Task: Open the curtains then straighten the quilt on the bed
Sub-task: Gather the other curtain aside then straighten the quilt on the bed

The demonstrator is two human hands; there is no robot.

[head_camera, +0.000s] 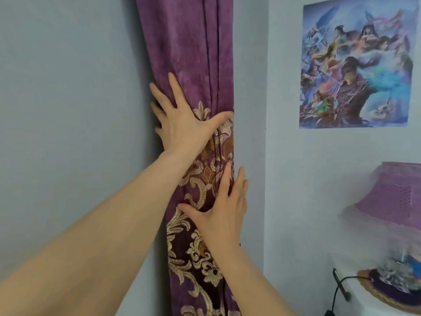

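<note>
A purple curtain point(193, 53) with cream and gold embroidery on its lower part hangs gathered into a narrow bunch against the pale wall. My left hand point(182, 119) is spread around the bunch at mid height, fingers wrapping its left edge and thumb across the front. My right hand point(223, 206) lies lower on the embroidered part, fingers reaching up along the curtain's right edge and thumb pressed on the front. The bed and quilt are out of view.
A colourful poster point(357, 62) hangs on the wall to the right. Below it stands a lamp with a purple shade point(391, 197) on a white surface point(364, 299), beside a woven tray point(387, 295) and a black cable point(337, 290).
</note>
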